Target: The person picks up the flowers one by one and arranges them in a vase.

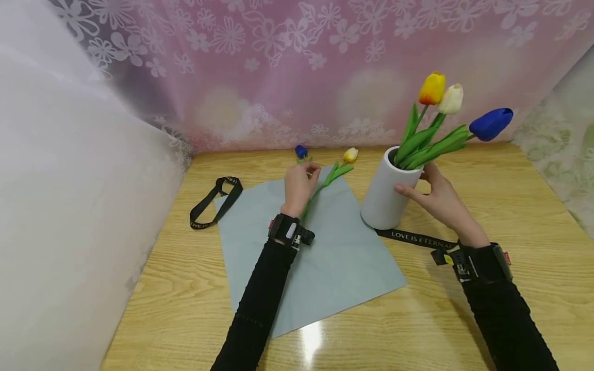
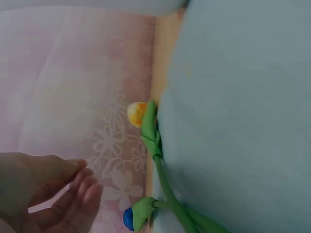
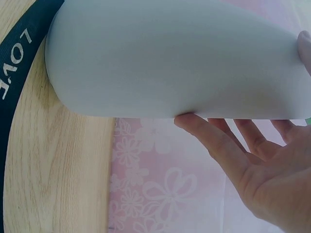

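Note:
My right hand [image 1: 438, 198] grips a white vase [image 1: 386, 198] near its top, the fingers [image 3: 204, 133] spread against its side. A yellow-orange tulip [image 1: 432, 88], a white tulip [image 1: 451, 99] and a blue tulip [image 1: 491, 124] stand in the vase with green leaves. Above a blue-grey sheet of wrapping paper [image 1: 343, 263], my left hand [image 1: 299, 186] has its fingers loosely bent toward the thumb and nothing between them. Close by on the sheet lie a yellow-and-white tulip [image 2: 138, 114] and a blue tulip [image 2: 128, 219], their green stems partly hidden by that hand in the head view.
A black ribbon loop [image 1: 216, 203] lies left of the paper on the wooden table [image 1: 171, 299]. Another black ribbon [image 1: 415, 238], lettered in white, runs from the vase's base under the right wrist. Behind the table hangs a pink flowered curtain [image 1: 297, 77].

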{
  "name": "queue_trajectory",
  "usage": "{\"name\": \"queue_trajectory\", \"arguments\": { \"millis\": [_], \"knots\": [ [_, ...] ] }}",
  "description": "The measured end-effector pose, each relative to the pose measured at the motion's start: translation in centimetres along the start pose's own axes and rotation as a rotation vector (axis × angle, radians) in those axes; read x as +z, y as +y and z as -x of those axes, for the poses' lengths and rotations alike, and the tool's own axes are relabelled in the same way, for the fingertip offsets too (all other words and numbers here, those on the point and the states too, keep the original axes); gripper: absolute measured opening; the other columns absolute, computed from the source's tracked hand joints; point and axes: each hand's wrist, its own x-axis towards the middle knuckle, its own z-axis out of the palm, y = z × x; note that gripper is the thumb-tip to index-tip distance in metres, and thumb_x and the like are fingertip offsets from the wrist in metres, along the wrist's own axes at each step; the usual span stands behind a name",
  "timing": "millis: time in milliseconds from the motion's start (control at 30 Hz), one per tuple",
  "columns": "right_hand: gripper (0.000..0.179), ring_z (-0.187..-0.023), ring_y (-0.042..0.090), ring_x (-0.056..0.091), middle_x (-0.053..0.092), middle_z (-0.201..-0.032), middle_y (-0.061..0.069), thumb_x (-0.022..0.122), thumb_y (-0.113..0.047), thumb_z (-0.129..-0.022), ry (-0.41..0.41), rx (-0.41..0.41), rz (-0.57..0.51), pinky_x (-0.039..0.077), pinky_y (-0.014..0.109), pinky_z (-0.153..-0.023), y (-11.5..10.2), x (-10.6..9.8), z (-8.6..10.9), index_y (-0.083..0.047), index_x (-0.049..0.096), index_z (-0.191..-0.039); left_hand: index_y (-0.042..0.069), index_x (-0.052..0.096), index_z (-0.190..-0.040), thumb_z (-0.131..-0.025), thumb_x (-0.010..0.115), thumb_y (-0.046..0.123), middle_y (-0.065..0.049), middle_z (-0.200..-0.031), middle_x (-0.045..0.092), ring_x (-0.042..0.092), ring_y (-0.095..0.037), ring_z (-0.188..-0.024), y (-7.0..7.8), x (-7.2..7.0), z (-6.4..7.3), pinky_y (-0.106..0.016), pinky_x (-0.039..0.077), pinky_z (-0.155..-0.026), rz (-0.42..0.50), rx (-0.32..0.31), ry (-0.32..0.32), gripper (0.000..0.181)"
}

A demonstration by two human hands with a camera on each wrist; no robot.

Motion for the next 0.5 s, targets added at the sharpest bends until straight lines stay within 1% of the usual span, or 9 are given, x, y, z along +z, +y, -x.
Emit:
{"name": "queue_trajectory", "arguments": {
  "millis": [100,200,300,500],
  "knots": [
    [0.085,-0.139,0.047,0.035,0.031,-0.159,0.02,0.071,-0.031,-0.097,0.002,0.003,0.003,0.031,0.074,-0.105,0.0,0.0,0.0,-0.019,0.018,-0.162,0.007,0.077,-0.107,-0.1,0.067,0.018,-0.008,-0.095,0.076,0.071,-0.021,-0.081,-0.5,0.4,0.2,-0.03,0.055,-0.068,-0.071,-0.034,-0.098,0.016],
    [0.085,-0.139,0.048,0.034,0.03,-0.16,0.021,0.07,-0.031,-0.097,0.0,0.007,0.002,0.029,0.074,-0.105,-0.1,-0.1,0.0,-0.021,0.016,-0.163,0.007,0.077,-0.108,-0.099,0.068,0.018,-0.009,-0.095,0.076,0.07,-0.022,-0.081,-0.9,0.8,0.3,-0.032,0.055,-0.067,-0.109,-0.047,-0.176,0.017],
    [0.085,-0.139,0.048,0.034,0.03,-0.16,0.021,0.07,-0.031,-0.098,-0.004,0.006,-0.002,0.028,0.075,-0.105,-0.1,-0.1,0.0,-0.022,0.016,-0.163,0.006,0.077,-0.108,-0.099,0.069,0.017,-0.009,-0.095,0.076,0.071,-0.022,-0.08,-1.1,1.2,0.4,-0.033,0.056,-0.067,-0.128,-0.062,-0.21,0.016],
    [0.085,-0.138,0.047,0.035,0.03,-0.16,0.021,0.07,-0.03,-0.098,-0.005,0.002,0.001,0.029,0.074,-0.105,-0.1,0.1,-0.1,-0.021,0.016,-0.163,0.009,0.077,-0.107,-0.097,0.071,0.016,-0.006,-0.093,0.076,0.07,-0.02,-0.078,-1.5,1.7,0.6,-0.033,0.055,-0.064,-0.165,-0.099,-0.243,0.015]
  ]
}}
